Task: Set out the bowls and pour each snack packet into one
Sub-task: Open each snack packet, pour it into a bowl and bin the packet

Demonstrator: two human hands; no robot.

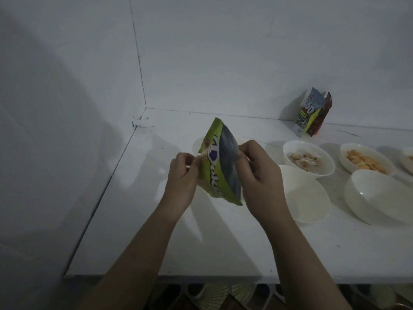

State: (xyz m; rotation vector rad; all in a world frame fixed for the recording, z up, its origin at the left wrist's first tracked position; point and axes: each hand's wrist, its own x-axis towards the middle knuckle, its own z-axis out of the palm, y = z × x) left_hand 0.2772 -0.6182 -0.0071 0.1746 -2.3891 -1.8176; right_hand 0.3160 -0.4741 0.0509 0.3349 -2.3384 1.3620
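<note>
At centre frame, the left hand (182,175) and the right hand (257,175) are each pinching an edge of a green snack packet (220,162), holding it upright above the surface (223,247). Partial white lettering on the packet is reading "Dek"; the rest is folded out of sight. At upper right, a second packet (312,113) is standing against the wall (223,52), showing "360"; smaller print is illegible. Along the right edge, white bowls are sitting: one holding pale snacks (308,156), one holding orange snacks (366,159), and two empty bowls (304,193) (380,195). The surface is white, meeting white walls in a corner at upper left. Lighting is dim.
</note>
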